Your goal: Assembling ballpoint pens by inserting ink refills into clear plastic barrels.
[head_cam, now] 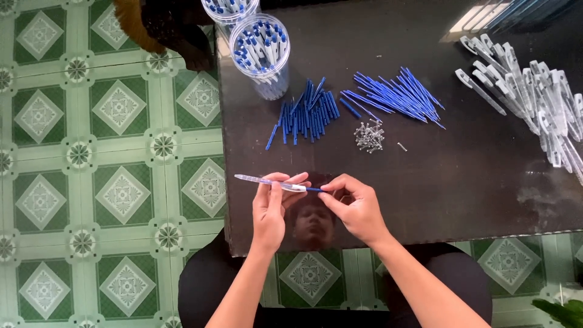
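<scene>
My left hand pinches a clear pen barrel that points left, over the near edge of a dark glossy table. My right hand holds the end of a thin blue refill that goes into the barrel's right end. Both hands are close together, fingertips nearly touching. Farther back on the table lie a pile of short blue pen parts, a pile of long blue refills and a small heap of metal springs.
Two clear round tubs of finished blue-and-white pens stand at the table's back left. A heap of clear pen barrels lies at the right. The floor has green patterned tiles. A dark animal lies near the top left.
</scene>
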